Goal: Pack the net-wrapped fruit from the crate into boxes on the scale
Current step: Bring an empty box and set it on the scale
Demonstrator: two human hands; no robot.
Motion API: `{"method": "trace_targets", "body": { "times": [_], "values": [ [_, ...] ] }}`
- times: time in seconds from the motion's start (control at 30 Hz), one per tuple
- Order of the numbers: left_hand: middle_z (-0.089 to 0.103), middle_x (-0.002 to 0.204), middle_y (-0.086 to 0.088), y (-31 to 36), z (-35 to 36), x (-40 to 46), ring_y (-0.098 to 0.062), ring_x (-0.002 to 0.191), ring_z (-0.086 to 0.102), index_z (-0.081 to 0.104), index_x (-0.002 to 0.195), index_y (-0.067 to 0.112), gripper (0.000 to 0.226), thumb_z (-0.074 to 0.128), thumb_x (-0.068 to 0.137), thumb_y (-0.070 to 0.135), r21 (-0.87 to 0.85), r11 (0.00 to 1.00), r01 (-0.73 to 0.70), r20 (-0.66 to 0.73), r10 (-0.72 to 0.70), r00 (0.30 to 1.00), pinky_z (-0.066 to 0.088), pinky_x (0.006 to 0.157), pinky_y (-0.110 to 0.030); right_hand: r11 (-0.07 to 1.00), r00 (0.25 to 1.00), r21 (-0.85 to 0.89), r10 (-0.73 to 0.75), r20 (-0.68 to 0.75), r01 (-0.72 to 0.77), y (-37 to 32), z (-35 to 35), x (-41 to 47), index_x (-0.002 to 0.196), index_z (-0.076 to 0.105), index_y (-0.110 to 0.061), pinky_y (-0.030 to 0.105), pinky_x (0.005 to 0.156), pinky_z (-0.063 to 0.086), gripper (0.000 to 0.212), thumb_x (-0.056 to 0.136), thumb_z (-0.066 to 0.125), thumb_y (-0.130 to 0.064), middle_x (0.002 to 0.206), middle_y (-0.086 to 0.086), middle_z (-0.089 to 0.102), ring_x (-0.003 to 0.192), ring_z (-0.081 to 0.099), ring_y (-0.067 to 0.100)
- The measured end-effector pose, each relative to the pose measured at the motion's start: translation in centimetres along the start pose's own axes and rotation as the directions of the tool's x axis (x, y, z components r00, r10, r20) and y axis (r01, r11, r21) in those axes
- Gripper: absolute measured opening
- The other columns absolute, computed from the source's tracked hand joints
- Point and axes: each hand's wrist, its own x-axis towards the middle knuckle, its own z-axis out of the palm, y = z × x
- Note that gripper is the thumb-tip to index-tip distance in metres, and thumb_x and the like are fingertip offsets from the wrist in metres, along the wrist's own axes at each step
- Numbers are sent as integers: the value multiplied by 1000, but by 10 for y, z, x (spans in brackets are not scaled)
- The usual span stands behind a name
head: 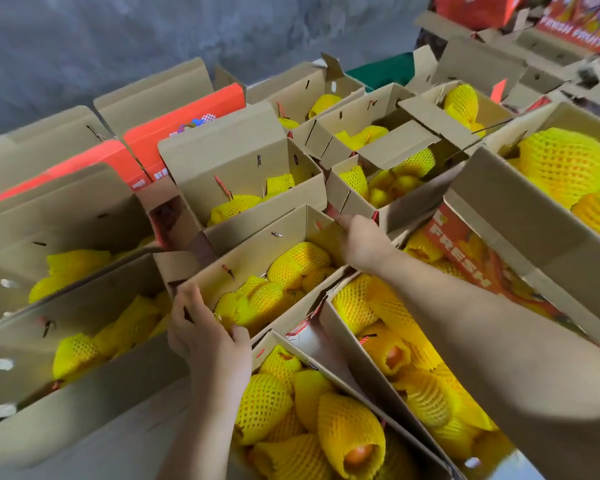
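Net-wrapped fruit (pixel 293 271) in yellow foam mesh fills an open cardboard box (pixel 257 247) at the centre of the head view, among many similar filled boxes. At lower centre, the left hand (pixel 207 327) grips the box's near corner, fingers curled over the rim. At centre right, the right hand (pixel 359 242) holds the far corner, fingers bent over the edge.

From my feed: two bare forearms in frame, no sleeves visible up to the picture edge. Left hand (pixel 201 327) and right hand (pixel 361 242) both ungloved. No rings, watch or wristband that I can make out. Nails short where visible; right hand slightly blurred.
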Motion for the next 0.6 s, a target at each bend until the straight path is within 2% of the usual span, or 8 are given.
{"method": "trace_targets", "body": {
  "times": [0.07, 0.2, 0.27, 0.33, 0.43, 0.47, 0.53, 0.6],
  "values": [
    [16, 169, -17, 0, 0, 0, -43, 149, 21, 7, 168, 15, 94, 66, 95, 2, 24, 999, 24, 27, -24, 999, 28, 120, -55, 999, 998, 48, 5, -60, -2, 3, -14, -5, 137, 64, -23, 42, 100, 53, 39, 100, 54, -16, 126, 15, 70, 118, 64, 40],
    [16, 162, -21, -4, -7, 12, -46, 141, 38, -10, 166, 21, 115, 76, 92, 6, 38, 997, 74, 132, -78, 988, 40, 117, -58, 997, 988, 63, -23, -155, 33, -6, -47, -16, 138, 65, -27, 48, 102, 52, 40, 102, 50, -18, 127, 13, 70, 120, 63, 39],
    [22, 162, -25, 4, -11, 12, -48, 141, 44, -7, 167, 26, 115, 75, 91, -1, -56, 990, 130, 127, -122, 984, 44, 114, -60, 995, 973, 49, -69, -220, 81, -18, -65, -26, 138, 65, -29, 48, 103, 52, 38, 103, 52, -20, 129, 11, 70, 122, 62, 38],
    [32, 163, -21, 10, -16, 12, -44, 139, 50, 0, 168, 28, 113, 72, 89, -8, -270, 949, 165, 122, -136, 983, 49, 108, -60, 994, 951, 32, -92, -294, 106, -29, -82, -38, 137, 65, -32, 46, 102, 52, 37, 103, 54, -21, 130, 11, 70, 122, 62, 38],
    [44, 163, -6, 14, -30, 6, -31, 139, 55, 2, 168, 26, 103, 72, 95, 8, -586, 782, 210, 146, -153, 977, 47, 111, -47, 993, 928, 35, -96, -361, 117, -46, -108, -58, 135, 66, -35, 46, 100, 54, 37, 103, 53, -21, 128, 10, 70, 120, 62, 37],
    [46, 161, -6, 16, -36, 1, -32, 135, 57, 6, 168, 27, 97, 69, 97, 11, -609, 755, 244, 169, -177, 970, 49, 107, -43, 991, 920, 44, -97, -379, 123, -53, -117, -66, 135, 66, -35, 47, 100, 54, 37, 103, 54, -20, 128, 8, 70, 119, 63, 35],
    [52, 151, -15, 16, -42, -9, -40, 120, 62, 21, 163, 25, 79, 61, 96, 10, -591, 745, 309, 223, -217, 950, 57, 96, -48, 987, 906, 51, -116, -406, 149, -71, -132, -85, 136, 65, -34, 46, 101, 55, 38, 103, 56, -21, 129, 6, 70, 119, 65, 31],
    [56, 142, -18, 18, -57, -18, -42, 116, 62, 32, 158, 24, 68, 53, 96, 5, -594, 734, 329, 260, -211, 942, 57, 97, -56, 982, 892, 27, -157, -425, 186, -90, -142, -105, 138, 65, -35, 45, 100, 56, 37, 104, 56, -23, 129, 4, 71, 116, 66, 28]
  ]
}}
